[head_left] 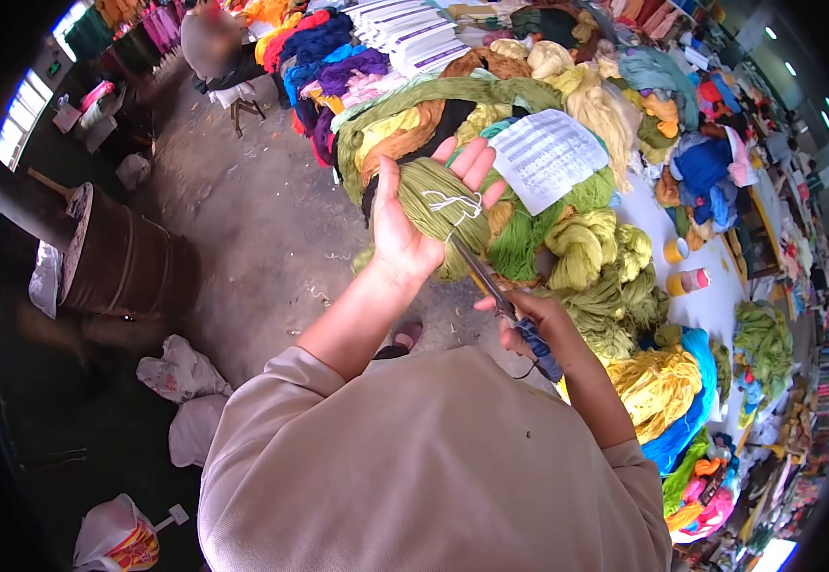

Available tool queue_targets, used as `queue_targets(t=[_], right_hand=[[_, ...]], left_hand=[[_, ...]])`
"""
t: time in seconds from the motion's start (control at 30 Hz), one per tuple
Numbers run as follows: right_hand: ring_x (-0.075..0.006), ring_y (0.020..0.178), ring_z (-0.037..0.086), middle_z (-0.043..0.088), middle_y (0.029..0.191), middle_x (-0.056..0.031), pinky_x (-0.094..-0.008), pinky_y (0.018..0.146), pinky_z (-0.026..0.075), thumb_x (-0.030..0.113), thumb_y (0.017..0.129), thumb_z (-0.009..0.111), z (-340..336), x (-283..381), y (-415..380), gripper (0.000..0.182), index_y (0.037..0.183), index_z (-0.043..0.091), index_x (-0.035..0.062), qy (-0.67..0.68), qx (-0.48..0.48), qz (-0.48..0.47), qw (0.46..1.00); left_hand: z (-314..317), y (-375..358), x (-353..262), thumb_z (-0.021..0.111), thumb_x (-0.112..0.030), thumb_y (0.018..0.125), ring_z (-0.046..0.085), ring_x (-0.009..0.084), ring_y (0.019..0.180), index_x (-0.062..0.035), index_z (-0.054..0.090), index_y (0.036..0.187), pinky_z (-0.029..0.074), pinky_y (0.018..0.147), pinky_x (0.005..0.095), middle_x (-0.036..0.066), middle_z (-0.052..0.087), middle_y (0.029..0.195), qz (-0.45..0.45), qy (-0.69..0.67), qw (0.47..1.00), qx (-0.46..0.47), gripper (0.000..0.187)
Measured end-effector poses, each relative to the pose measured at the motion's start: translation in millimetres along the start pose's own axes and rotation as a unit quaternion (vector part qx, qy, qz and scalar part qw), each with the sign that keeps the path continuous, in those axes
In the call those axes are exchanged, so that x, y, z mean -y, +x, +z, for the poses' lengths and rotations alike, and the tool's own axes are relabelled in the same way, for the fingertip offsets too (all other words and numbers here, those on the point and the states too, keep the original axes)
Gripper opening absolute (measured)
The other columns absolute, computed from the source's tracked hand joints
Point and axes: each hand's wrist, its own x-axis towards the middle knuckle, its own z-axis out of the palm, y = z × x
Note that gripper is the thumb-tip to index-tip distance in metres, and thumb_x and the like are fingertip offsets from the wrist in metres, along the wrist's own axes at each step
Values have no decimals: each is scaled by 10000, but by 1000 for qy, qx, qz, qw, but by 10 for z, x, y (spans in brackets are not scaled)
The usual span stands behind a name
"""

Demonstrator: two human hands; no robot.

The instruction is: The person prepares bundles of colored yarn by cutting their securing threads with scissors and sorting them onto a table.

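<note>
An olive-green yarn skein [430, 195] lies across the palm of my left hand [412, 229], whose fingers and thumb rise on both sides of it. White string [456, 203] is tied around the skein. My right hand [540, 319] is closed around the handles of a pair of scissors [481, 274] with blue wrapping on the grip. The blade tips point up and left and reach the skein's edge beside the white string. Just right of the skein, a printed sheet [550, 157] rests on the yarn heap.
Yarn of many colours, such as a yellow bundle [657, 386], covers the table [710, 310] at the right, with thread cones [689, 281]. A rusty barrel [123, 253] and white bags [185, 372] stand left. Another person [212, 43] sits at the upper left.
</note>
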Motion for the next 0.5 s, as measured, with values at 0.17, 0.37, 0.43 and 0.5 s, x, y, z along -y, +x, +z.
queue_targets(t=[0.17,0.37,0.43,0.5], right_hand=[[-53,685,530,569,750,50,-232,617,434,56,808,809,-4,-56,105,407,1195,683,62,-1,-1,-77,997],[-52,657,535,605,792,32,-206,598,422,36,817,791,5,-23,73,362,1150,651,39,24,-35,-88,995],[-44,660,522,602,808,19,-198,589,408,27,813,793,-25,-36,17,380,1158,633,23,204,-23,-88,975],[-79,744,544,608,860,-1,-226,656,437,-37,815,750,4,-11,130,388,1175,619,27,37,-152,-294,943]], left_hand=[[-133,-47,65,327,-718,968,438,398,1384,-69,361,1469,320,1145,584,252,421,1507,-41,90,994,-48,820],[-272,-82,212,377,-726,949,485,388,1330,-60,352,1482,371,1120,555,251,461,1467,-70,205,974,-65,853],[-354,-68,213,382,-733,943,458,397,1355,-50,340,1484,368,1124,559,259,436,1484,-80,188,977,-65,873],[-338,-67,247,377,-735,942,410,396,1398,-46,325,1496,350,1137,563,261,420,1498,-104,134,985,-42,885]])
